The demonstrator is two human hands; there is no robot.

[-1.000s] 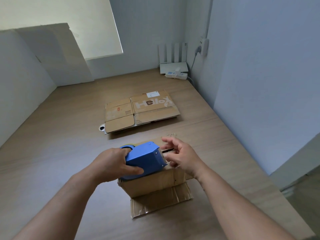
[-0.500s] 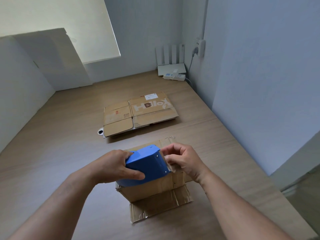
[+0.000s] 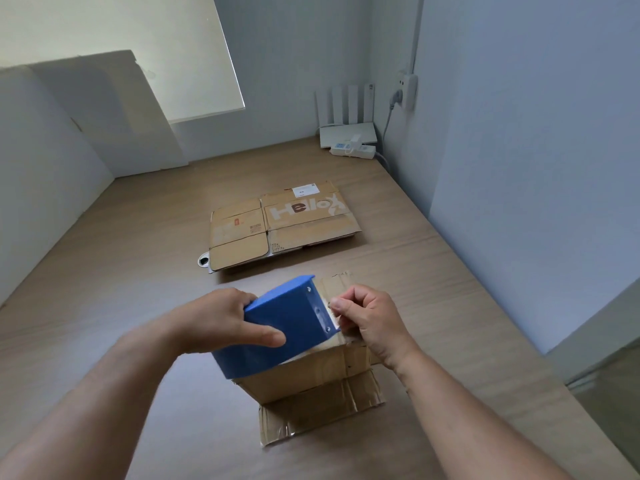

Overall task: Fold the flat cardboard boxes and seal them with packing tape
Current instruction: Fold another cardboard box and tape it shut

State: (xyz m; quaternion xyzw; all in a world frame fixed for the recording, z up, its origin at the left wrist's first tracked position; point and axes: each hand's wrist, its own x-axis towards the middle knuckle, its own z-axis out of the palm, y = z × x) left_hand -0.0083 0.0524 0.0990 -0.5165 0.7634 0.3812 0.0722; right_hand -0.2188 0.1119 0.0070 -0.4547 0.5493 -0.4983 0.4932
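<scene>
Head view: a blue tape dispenser (image 3: 280,327) is gripped by the left hand (image 3: 221,323) and held tilted on the folded box (image 3: 311,375), near the table's (image 3: 104,271) front edge. The tape end (image 3: 331,318) is pinched by the right hand (image 3: 370,320). Flat boxes (image 3: 280,226) are stacked beyond.

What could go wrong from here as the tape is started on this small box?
Neither hand holds the small box: the left hand grips the blue dispenser, the right hand pinches the tape end, so pulling may drag or tip it. The right fingertips sit at the dispenser's mouth and might get nicked.
</scene>
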